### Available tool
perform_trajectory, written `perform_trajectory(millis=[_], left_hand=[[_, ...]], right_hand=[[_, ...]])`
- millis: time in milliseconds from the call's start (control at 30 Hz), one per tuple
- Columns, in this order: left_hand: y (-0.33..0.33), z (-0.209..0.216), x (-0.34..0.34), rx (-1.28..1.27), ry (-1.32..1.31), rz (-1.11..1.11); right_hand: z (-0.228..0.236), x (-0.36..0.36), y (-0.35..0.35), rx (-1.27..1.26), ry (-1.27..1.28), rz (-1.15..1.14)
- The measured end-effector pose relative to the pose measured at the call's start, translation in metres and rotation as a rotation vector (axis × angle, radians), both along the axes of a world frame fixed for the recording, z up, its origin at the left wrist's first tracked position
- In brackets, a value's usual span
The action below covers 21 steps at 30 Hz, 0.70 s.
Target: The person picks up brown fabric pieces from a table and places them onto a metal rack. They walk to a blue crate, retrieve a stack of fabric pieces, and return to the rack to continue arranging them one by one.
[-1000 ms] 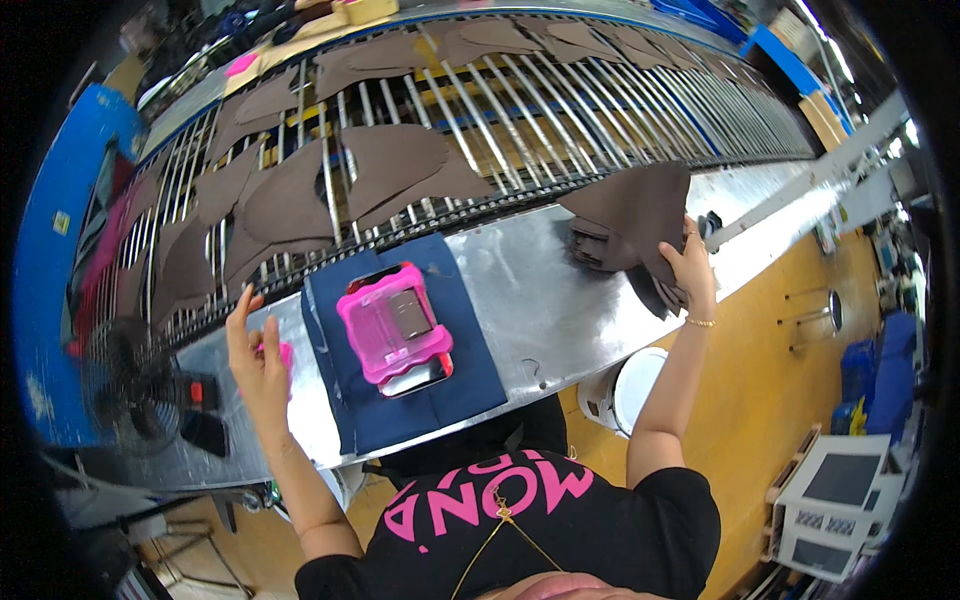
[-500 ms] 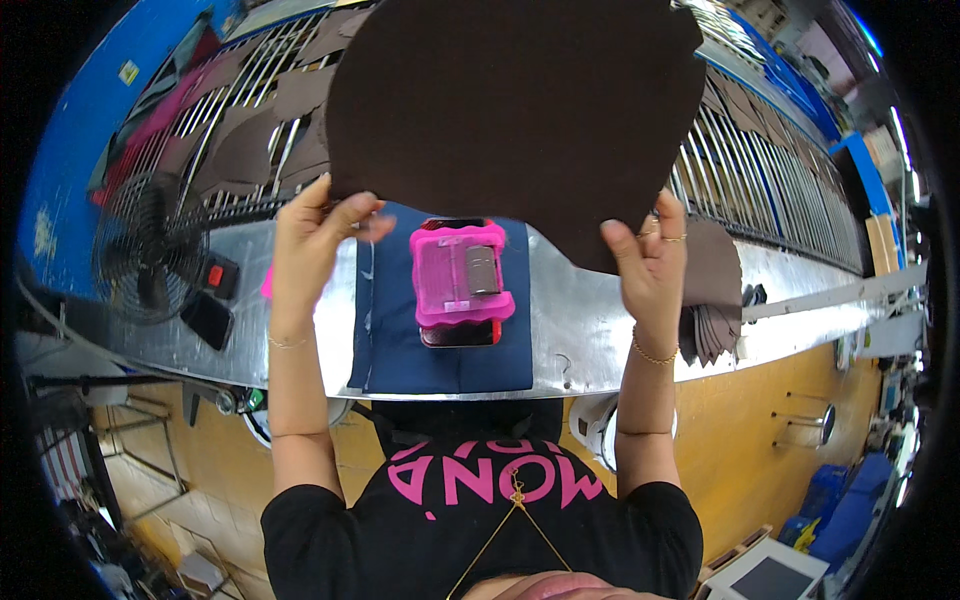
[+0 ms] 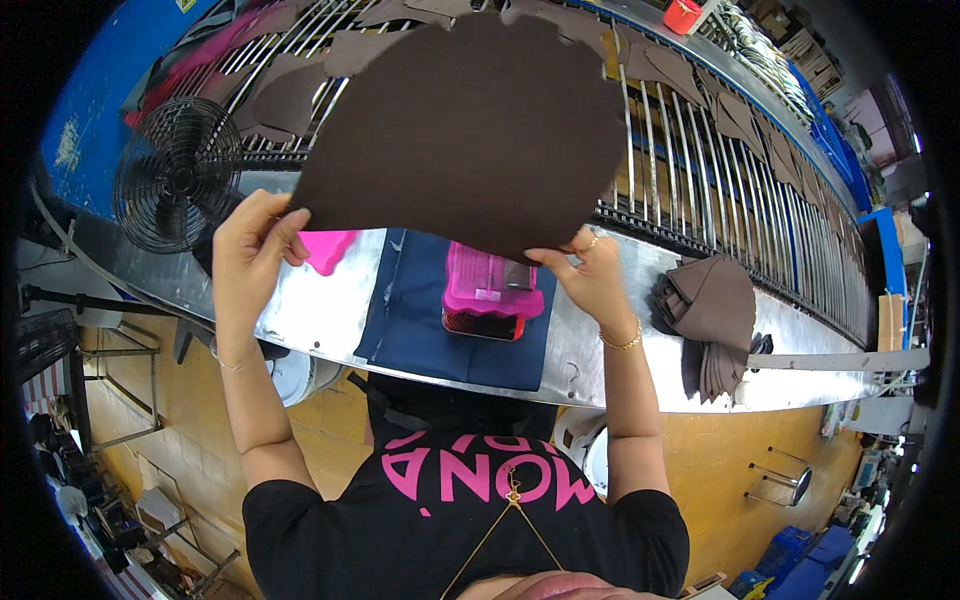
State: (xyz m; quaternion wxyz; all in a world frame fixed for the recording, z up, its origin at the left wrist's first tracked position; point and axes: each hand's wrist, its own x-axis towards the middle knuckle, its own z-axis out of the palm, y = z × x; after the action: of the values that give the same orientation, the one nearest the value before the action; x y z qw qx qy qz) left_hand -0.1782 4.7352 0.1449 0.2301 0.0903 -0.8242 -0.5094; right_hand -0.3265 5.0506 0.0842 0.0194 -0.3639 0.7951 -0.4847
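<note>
A large dark brown cut sheet (image 3: pixel 470 140), leather or fabric, is stretched between my two hands above the bench. My left hand (image 3: pixel 258 240) pinches its near left corner. My right hand (image 3: pixel 585 270) pinches its near right corner, thumb on top. Partly hidden under the sheet, a pink scallop-edged plastic box (image 3: pixel 488 285) stands on a dark, red-edged object (image 3: pixel 480 323). Both rest on a dark blue cloth (image 3: pixel 410 340). Beside my left hand, a bright pink flat piece (image 3: pixel 325 250) shows from under the sheet.
Behind the bench (image 3: pixel 630 390) runs a rack of metal bars (image 3: pixel 690 180) with brown cut pieces (image 3: pixel 735 120) on it. A black fan (image 3: pixel 180 175) stands at the left. A stack of brown pieces (image 3: pixel 710 310) lies at the right, near its front edge. A stool (image 3: pixel 795 485) stands behind right.
The brown sheet has come down and nearer, and swung left with both hands. My head view has turned, so more of the rack and the right-hand stack shows.
</note>
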Motion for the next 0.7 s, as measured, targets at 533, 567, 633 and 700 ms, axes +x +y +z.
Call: perform_trajectory(millis=[533,567,633,700], left_hand=[[0.130,-0.028,-0.111,-0.670,0.073,-0.656],[0.139,-0.034,-0.118,-0.668,0.081,-0.711],[0.159,-0.041,-0.139,-0.715,0.189,-0.792],[0.178,-0.034,-0.163,-0.617,0.317,-0.774]], right_hand=[[-0.063,0.064,0.189,0.099,-0.054,-0.684],[-0.061,0.066,0.201,0.079,-0.020,-0.688],[-0.055,0.071,0.223,0.111,-0.111,-0.799],[-0.056,0.068,0.248,0.050,-0.073,-0.804]])
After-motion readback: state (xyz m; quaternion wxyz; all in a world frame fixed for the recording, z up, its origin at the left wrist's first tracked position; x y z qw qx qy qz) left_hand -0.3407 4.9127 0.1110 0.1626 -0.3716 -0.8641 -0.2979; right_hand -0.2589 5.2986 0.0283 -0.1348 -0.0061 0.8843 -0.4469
